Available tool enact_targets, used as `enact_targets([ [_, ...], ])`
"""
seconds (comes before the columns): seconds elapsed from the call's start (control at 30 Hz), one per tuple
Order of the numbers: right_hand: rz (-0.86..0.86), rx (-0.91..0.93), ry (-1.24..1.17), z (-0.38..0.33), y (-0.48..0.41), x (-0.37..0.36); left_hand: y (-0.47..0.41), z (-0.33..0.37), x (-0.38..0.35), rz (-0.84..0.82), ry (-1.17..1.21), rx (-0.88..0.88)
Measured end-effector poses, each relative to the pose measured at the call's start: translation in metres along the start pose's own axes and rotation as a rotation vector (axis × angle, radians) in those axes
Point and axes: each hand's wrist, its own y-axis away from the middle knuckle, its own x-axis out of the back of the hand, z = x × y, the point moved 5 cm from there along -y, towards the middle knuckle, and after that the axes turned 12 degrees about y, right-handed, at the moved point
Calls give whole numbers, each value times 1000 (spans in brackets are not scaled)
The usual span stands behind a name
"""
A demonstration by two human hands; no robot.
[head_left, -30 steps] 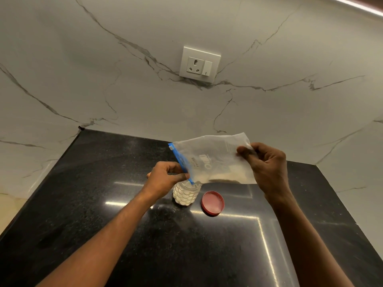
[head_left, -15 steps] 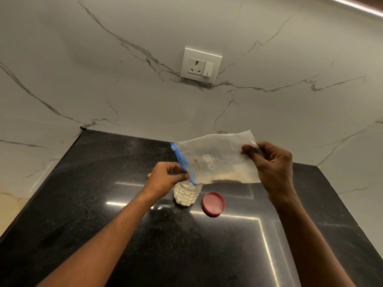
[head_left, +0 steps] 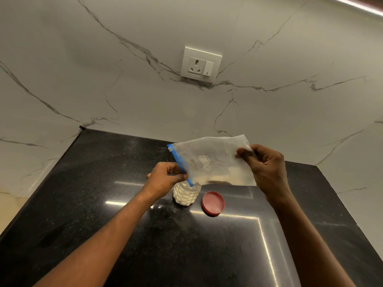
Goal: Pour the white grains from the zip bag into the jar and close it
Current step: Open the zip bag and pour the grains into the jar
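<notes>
A clear zip bag [head_left: 211,160] with a blue zip strip hangs sideways above the black counter, its zip end tilted down over the jar. White grains lie along its lower edge. My left hand [head_left: 165,179] pinches the zip end just above the jar's mouth. My right hand [head_left: 267,168] grips the bag's bottom end, raised higher. The small clear jar [head_left: 186,196] stands upright on the counter, nearly full of white grains, its mouth partly hidden by my left hand and the bag. Its red lid [head_left: 213,203] lies flat on the counter to the jar's right.
The black granite counter [head_left: 103,204] is bounded by white marble walls at the back and both sides. A white socket with a switch [head_left: 200,64] sits on the back wall.
The bag's right end has risen slightly with my right hand. The grains have slid toward the zip end. The jar and lid have not moved.
</notes>
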Motion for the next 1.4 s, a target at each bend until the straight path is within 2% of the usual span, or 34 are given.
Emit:
enact_targets([
  [0.17,-103,-172,26,17,4,-8,2,-1,-2,-19,10,24],
  [0.27,-161,-195,56,25,10,-10,3,3,-5,-23,-75,11],
  [0.4,-108,-142,88,21,12,-4,7,23,1,171,-311,-14],
  [0.47,-119,-115,111,17,11,-4,10,51,0,211,-437,-140],
  [0.57,-136,-74,128,12,8,-8,8,97,-24,88,-576,-428],
  [0.67,-79,-34,67,9,7,-7,-2,119,-53,-79,-710,-456],
  [0.8,-52,-31,-21,16,15,-3,-13,119,-64,-167,-488,-312],
  [0.93,-122,-131,34,43,37,-8,-9,113,-59,-158,-433,-271],
  [1.07,24,-158,-79,53,50,-4,-7,112,-58,-148,-402,-294],
  [1.13,59,-154,-81,51,49,-5,-8,109,-53,-71,-396,-356],
  [1.2,78,-159,-90,51,46,-7,-5,102,-35,90,-346,-346],
  [1.27,85,-172,-122,55,45,-8,0,83,-11,212,-266,-231],
  [1.3,82,-180,-137,58,44,-8,3,72,-1,223,-222,-150],
  [1.4,67,-206,-164,65,46,-9,8,44,8,61,-126,4],
])
